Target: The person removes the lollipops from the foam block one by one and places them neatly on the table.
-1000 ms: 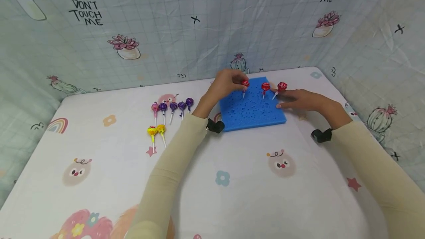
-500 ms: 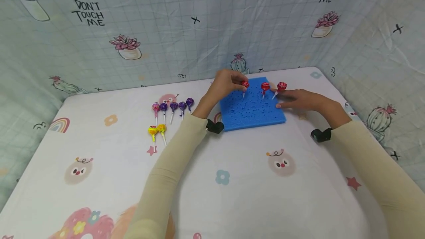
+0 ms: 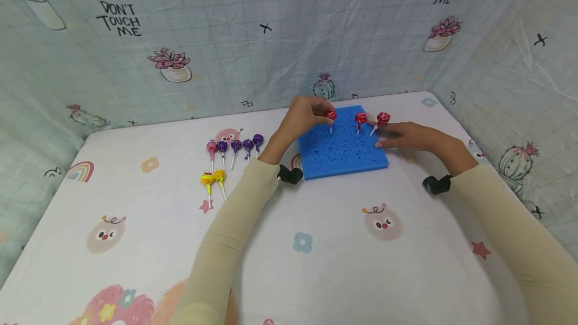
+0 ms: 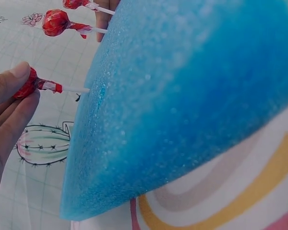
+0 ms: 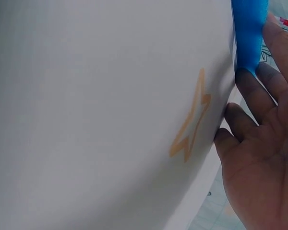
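Observation:
My left hand (image 3: 304, 116) pinches the wrapped head of a red lollipop (image 3: 331, 115) between thumb and fingers. This lollipop's white stick meets the top of a blue foam block (image 3: 345, 157); the left wrist view shows the stick's end at the foam surface. Two more red lollipops stand in the foam to the right, one upright (image 3: 360, 118) and one tilted (image 3: 383, 118). My right hand (image 3: 413, 135) rests against the foam's right edge, its fingers extended and touching the side. In the right wrist view its fingers (image 5: 257, 98) reach the edge of the foam (image 5: 249, 36).
Left of the foam, several purple lollipops (image 3: 236, 145) and a pink lollipop (image 3: 211, 148) lie in a row on the patterned tablecloth (image 3: 343, 265). Two yellow lollipops (image 3: 207, 179) lie in front of them. A fabric backdrop (image 3: 271, 64) rises behind the table.
My left hand has shifted very slightly left with the red lollipop. My right hand and the foam block look unchanged.

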`<state>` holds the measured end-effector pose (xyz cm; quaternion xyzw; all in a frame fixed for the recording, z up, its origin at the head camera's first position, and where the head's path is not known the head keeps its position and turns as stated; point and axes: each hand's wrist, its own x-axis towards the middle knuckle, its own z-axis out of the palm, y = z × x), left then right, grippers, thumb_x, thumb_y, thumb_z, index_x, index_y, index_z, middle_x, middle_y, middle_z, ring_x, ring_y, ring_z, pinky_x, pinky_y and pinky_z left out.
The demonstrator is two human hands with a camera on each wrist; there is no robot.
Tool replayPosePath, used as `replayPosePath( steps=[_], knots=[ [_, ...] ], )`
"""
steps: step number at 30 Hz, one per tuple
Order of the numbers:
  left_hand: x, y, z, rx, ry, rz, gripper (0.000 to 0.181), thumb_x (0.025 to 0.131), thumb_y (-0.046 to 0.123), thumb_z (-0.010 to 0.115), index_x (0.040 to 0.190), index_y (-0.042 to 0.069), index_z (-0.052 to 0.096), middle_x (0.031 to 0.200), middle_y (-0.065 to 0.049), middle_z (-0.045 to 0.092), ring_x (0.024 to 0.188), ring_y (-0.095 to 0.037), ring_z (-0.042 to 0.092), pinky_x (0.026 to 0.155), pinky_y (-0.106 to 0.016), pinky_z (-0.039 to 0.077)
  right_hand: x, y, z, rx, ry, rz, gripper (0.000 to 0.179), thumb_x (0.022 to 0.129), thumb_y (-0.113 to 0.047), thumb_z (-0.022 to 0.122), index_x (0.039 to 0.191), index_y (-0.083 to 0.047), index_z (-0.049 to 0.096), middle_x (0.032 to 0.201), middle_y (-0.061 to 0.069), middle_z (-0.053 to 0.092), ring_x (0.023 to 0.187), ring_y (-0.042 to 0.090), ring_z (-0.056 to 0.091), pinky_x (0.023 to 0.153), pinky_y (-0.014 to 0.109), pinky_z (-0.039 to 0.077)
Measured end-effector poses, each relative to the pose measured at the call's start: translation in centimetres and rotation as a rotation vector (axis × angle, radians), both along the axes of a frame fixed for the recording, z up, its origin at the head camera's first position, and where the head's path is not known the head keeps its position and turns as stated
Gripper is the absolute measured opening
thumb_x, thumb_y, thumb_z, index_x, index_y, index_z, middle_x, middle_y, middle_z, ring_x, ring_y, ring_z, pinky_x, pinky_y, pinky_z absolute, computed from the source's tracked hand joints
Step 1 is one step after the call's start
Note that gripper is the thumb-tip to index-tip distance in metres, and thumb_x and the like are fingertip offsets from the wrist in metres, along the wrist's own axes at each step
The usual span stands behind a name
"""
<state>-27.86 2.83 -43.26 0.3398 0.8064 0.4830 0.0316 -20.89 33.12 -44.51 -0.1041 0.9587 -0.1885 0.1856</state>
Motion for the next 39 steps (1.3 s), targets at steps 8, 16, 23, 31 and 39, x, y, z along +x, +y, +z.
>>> replayPosePath(
  steps=[8,16,23,31,39],
  knots=[
    [0.4,-0.1,0.4,0.034,-0.025,-0.001,0.027,0.089,0.008,0.078,0.116,0.003,0.074,0.106,-0.007,0.077,0.099,-0.013,0.073,0.086,-0.023,0.058,0.0,0.0,0.1,0.002,-0.009,-0.008,0.081,0.098,-0.05,0.063,0.158,-0.005,0.033,0.158,0.03,0.033,0.145,0.055,0.025,0.111,0.071,0.029],
    [0.8,-0.4,1.5,0.055,-0.017,0.009,0.028,0.091,0.011,0.077,0.118,0.005,0.074,0.11,-0.008,0.076,0.101,-0.014,0.073,0.087,-0.023,0.057,0.1,-0.2,0.4,0.007,-0.013,-0.01,0.081,0.099,-0.049,0.063,0.157,-0.001,0.034,0.157,0.03,0.034,0.145,0.055,0.025,0.111,0.071,0.03],
    [1.3,-0.3,2.0,0.046,-0.021,-0.004,0.03,0.091,0.011,0.076,0.12,0.004,0.073,0.112,-0.008,0.076,0.103,-0.013,0.072,0.089,-0.021,0.057,-0.1,0.0,0.1,-0.002,-0.011,-0.013,0.083,0.098,-0.05,0.064,0.156,0.0,0.034,0.158,0.03,0.033,0.145,0.055,0.025,0.111,0.071,0.03],
    [1.8,-0.4,2.5,0.055,-0.016,-0.017,0.029,0.091,0.01,0.076,0.119,0.002,0.073,0.111,-0.009,0.076,0.103,-0.014,0.073,0.088,-0.021,0.057,-0.2,0.1,0.0,-0.004,-0.013,-0.008,0.084,0.097,-0.054,0.063,0.157,-0.001,0.034,0.158,0.03,0.033,0.145,0.055,0.024,0.111,0.072,0.029],
    [1.9,-0.7,2.6,0.048,-0.005,-0.017,0.028,0.091,0.011,0.076,0.118,0.003,0.073,0.11,-0.008,0.076,0.102,-0.013,0.072,0.088,-0.021,0.057,-0.1,0.2,-0.1,-0.007,-0.014,-0.014,0.085,0.097,-0.054,0.064,0.158,-0.004,0.033,0.159,0.029,0.032,0.146,0.055,0.023,0.112,0.072,0.027]
  ],
)
